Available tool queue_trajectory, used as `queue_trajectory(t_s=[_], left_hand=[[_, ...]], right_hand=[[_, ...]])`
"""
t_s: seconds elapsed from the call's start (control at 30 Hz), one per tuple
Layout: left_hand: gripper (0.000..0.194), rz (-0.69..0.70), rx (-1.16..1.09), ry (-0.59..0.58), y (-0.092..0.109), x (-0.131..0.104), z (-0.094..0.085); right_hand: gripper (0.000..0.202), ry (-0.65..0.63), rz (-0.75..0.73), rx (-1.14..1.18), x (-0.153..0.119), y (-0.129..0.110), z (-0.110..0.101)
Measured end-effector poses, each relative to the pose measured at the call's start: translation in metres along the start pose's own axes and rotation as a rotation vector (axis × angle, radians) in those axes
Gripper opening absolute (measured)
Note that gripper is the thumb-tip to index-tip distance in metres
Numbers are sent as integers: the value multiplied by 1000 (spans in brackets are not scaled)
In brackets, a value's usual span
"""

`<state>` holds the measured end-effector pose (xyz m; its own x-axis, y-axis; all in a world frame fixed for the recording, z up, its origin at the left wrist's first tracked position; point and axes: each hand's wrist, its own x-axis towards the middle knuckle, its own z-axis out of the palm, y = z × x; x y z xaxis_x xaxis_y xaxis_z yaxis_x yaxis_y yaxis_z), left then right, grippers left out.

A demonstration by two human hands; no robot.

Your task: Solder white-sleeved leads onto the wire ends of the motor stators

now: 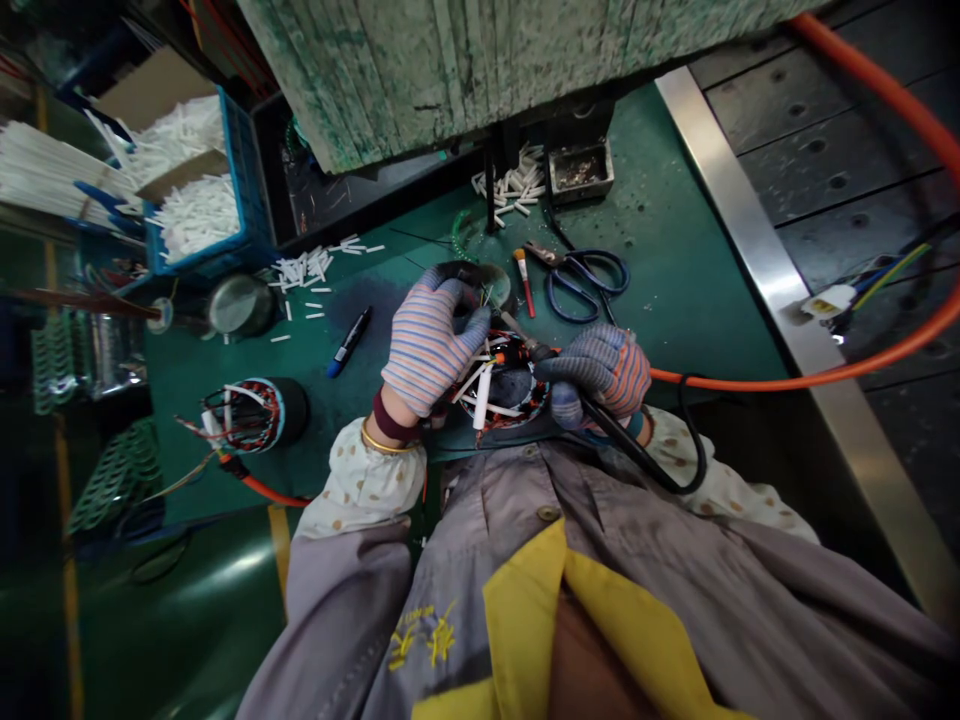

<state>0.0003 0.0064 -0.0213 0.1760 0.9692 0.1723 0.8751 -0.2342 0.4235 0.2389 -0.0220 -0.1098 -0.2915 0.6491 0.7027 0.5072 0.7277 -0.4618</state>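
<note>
My left hand (439,335), in a striped glove with dark fingertips, is closed around thin wire ends (486,297) above a motor stator (517,400). My right hand (600,372), gloved the same way, grips a soldering iron (534,348) with a thick black cable. The iron points left, its tip close to the wires; whether they touch I cannot tell. White sleeves and red and black windings show on the stator, close against my body. A longer white sleeve (483,398) stands out at its near side. An orange cable (720,382) runs rightward from the stator.
Scissors (581,280), a small brush (524,280) and a metal tin (581,168) lie beyond my hands. A marker (349,342) and another stator (259,412) are left. A blue bin (244,215) holds white tubes. A metal edge (731,210) borders the right side.
</note>
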Motion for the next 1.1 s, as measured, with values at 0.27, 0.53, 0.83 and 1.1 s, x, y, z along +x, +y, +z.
queue_trajectory(t_s=[0.27, 0.53, 0.83, 1.1], left_hand=[[11, -39, 38, 25, 9, -5, 1], [9, -20, 101, 46, 10, -7, -1], [9, -29, 51, 47, 9, -5, 1], [6, -48, -53, -12, 8, 1, -3]], right_hand=[[43, 3, 50, 94, -8, 0, 1], [38, -165, 262, -98, 54, -12, 17], [40, -219, 331, -81, 63, -2, 28], [35, -152, 230, -84, 56, 2, 24]])
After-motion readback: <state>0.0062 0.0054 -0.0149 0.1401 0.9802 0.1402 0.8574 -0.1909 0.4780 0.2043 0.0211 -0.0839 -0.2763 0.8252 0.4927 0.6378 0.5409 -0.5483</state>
